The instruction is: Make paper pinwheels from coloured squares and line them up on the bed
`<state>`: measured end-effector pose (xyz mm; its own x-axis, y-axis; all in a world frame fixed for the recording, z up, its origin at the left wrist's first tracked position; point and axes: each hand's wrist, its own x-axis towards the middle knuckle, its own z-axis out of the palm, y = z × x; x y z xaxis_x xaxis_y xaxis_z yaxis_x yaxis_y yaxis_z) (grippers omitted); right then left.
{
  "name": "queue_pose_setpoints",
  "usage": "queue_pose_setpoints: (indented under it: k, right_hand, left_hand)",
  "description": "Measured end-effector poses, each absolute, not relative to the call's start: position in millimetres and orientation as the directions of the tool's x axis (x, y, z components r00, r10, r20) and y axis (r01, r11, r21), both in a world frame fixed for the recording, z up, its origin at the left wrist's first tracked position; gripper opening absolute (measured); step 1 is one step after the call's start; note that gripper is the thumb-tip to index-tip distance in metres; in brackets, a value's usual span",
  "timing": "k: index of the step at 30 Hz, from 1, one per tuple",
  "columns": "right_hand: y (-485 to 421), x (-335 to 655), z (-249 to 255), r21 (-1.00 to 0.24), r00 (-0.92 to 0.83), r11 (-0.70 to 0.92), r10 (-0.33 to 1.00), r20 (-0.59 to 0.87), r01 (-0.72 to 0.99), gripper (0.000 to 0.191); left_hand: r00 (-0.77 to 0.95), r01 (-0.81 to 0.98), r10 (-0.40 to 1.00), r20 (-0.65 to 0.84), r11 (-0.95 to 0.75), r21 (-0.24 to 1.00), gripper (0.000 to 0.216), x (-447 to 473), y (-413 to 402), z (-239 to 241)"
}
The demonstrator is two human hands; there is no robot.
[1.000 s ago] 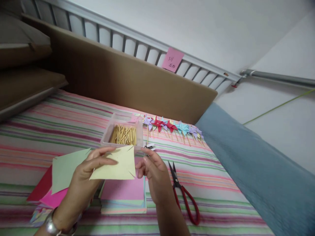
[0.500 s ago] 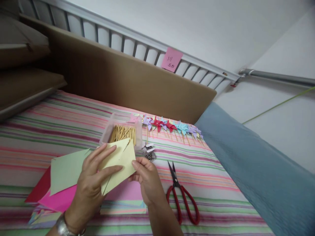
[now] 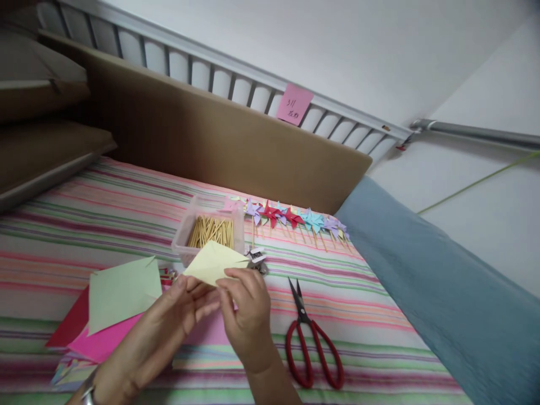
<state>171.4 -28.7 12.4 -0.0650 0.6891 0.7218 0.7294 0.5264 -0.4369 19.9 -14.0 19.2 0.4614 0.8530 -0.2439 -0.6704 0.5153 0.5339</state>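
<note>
A pale yellow paper square (image 3: pixel 214 263), with a slit visible near its right corner, is held up in front of the stick box. My right hand (image 3: pixel 247 315) pinches its lower right edge between thumb and fingers. Palm turned up, my left hand (image 3: pixel 169 320) has its thumb at the paper's left corner and its fingers partly behind the lower edge. Below my hands lies pink paper (image 3: pixel 208 331) on a stack of coloured sheets. A pale green square (image 3: pixel 122 292) with corner slits tops the papers at left.
Red-handled scissors (image 3: pixel 301 320) lie right of my hands. Behind the paper stand a clear box of wooden sticks (image 3: pixel 211 232) and a small container of metal bits (image 3: pixel 258 261). Finished paper pinwheels (image 3: pixel 291 216) line the back, before a cardboard panel (image 3: pixel 219 135).
The yellow square has turned and tilted, its slit now pointing right. My left hand has rolled from back-up over the paper to palm-up beneath it. My right hand has shifted its pinch.
</note>
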Motion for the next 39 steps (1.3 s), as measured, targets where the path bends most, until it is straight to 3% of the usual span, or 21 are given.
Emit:
queue_pose_setpoints:
  k: [6,12,19,29,39]
  right_hand:
    - [-30.1,153.4,-0.2,-0.393,-0.161,0.556,0.703,0.693,0.732,0.021]
    - [-33.3,145.4,-4.5,-0.388,-0.222,0.590,0.707,0.671,0.708,0.026]
    - [-32.8,146.8,-6.7,-0.536,-0.212,0.563,0.788,0.578,0.629,0.030]
    - [-31.1,150.4,3.8,-0.851,-0.083,0.343,0.937,0.339,0.396,0.010]
    - [-24.4,147.3,4.1,-0.981,0.148,-0.013,0.989,0.016,0.195,0.004]
  left_hand:
    - [0.289,-0.684,0.892,-0.347,0.446,0.578,0.013,19.5,-6.5,11.5]
    - [0.180,-0.690,0.898,-0.401,0.406,0.600,0.023,20.7,-3.0,1.7]
    - [0.123,-0.679,0.924,-0.362,0.345,0.648,0.031,19.7,-4.1,7.3]
    - [0.120,-0.611,0.946,-0.300,0.308,0.729,0.036,21.1,-6.3,11.0]
    - [0.141,-0.535,0.939,-0.314,0.339,0.774,0.029,28.2,-9.2,2.9]
